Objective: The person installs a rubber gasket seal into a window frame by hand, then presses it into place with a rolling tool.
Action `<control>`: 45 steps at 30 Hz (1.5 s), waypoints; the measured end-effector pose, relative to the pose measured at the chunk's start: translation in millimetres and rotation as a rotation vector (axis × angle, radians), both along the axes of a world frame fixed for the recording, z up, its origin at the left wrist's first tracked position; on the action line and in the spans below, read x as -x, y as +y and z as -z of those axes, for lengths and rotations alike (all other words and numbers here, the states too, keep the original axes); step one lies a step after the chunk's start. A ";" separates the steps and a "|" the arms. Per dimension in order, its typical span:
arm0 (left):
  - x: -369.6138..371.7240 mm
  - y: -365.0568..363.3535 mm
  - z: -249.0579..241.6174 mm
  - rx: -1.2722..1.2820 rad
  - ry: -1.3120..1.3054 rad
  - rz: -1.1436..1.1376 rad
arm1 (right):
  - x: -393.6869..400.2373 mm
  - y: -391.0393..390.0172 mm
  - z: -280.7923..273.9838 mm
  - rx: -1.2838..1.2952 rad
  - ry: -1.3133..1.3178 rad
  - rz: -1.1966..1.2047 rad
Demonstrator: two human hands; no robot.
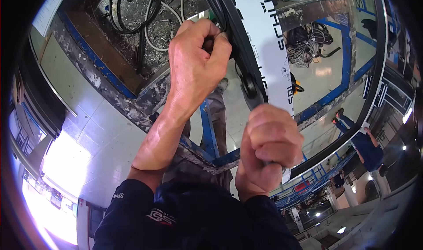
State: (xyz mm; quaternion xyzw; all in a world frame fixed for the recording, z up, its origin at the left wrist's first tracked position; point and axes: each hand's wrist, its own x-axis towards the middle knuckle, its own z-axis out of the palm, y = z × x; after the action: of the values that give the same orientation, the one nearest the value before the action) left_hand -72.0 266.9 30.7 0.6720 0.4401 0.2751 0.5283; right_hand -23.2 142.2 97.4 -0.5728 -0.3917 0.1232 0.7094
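1. Left hand (198,56) clenched on the black rubber strip (240,51) along the white panel edge (269,42).
2. Right hand (269,148) fisted around a dark-headed tool (252,91) (a roller, probably), mid-seating.
3. Next: steady pressure further along the strip.

Strong fisheye distortion bends the view inside a black circular vignette, daylight glare blows out the pale tiled floor (66,162) at lower left, small ceiling lamps glint at lower right of it, and the near fists appear sharp, evenly lit.
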 end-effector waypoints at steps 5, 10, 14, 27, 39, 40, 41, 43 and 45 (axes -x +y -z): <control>-1.1 0.5 -1.6 0.014 -0.013 -0.002 | 3.3 3.1 -3.5 0.009 0.000 0.030; -1.2 4.0 -0.6 -0.003 0.017 0.010 | -4.4 23.3 -1.4 -0.033 0.001 -0.039; -2.9 3.5 -1.4 0.047 0.004 -0.007 | -7.6 19.2 -2.7 -0.023 -0.022 -0.078; -10.3 42.4 27.7 0.163 -0.056 -0.064 | -8.4 23.4 3.7 -0.174 -0.056 0.073; 0.4 37.1 5.7 0.352 -0.076 -0.019 | -8.4 46.4 1.9 -0.217 -0.012 0.137; -0.3 36.3 1.8 0.353 -0.076 -0.005 | -8.0 44.7 2.1 -0.211 -0.048 0.148; -4.2 33.5 0.1 0.310 -0.058 -0.063 | -6.8 40.8 3.7 -0.208 -0.084 0.161; -0.5 40.4 13.8 0.242 -0.030 -0.033 | -7.2 28.5 3.9 -0.194 -0.107 0.132; 5.6 47.1 36.7 0.233 -0.079 -0.022 | -9.9 28.3 -2.2 -0.136 -0.112 0.121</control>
State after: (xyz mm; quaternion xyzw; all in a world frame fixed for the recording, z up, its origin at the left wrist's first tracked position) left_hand -77.6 314.0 -6.0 0.5899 0.4554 0.2542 0.6165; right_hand -13.3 170.5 99.6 -0.5521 -0.4028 0.0208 0.7297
